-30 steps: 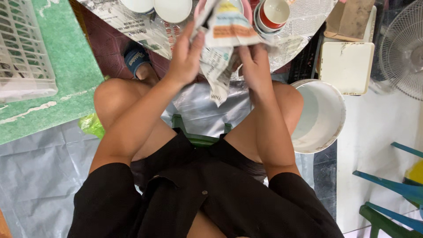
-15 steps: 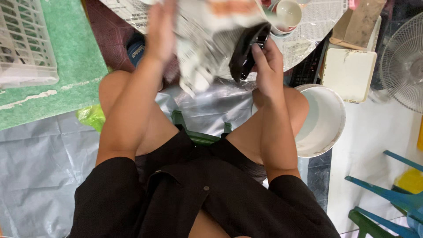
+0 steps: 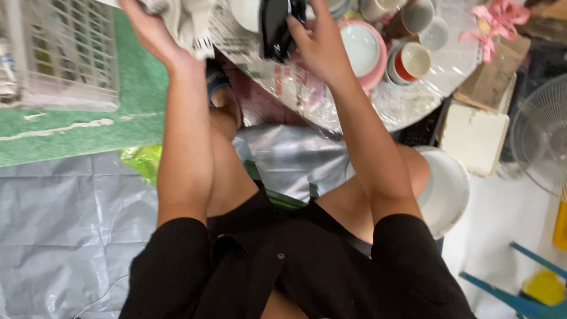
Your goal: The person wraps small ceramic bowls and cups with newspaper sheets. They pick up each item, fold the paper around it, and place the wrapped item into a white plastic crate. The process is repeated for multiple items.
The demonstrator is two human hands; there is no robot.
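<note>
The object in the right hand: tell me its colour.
Glossy black object, held by the right hand; head view.

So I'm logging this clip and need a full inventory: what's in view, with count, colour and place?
black object: one, glossy, top centre, in right hand
crumpled paper: one wad, white with print, top left, in left hand
cups and bowls: several, white, pink and red-rimmed, on the wrapped table top right
basket: one, white lattice, top left on green mat
green mat: one, left
grey tarp: one, lower left floor
basin: one, white, beside right knee
fan: one, white, right edge
left hand: gripping paper
right hand: gripping black object
</note>
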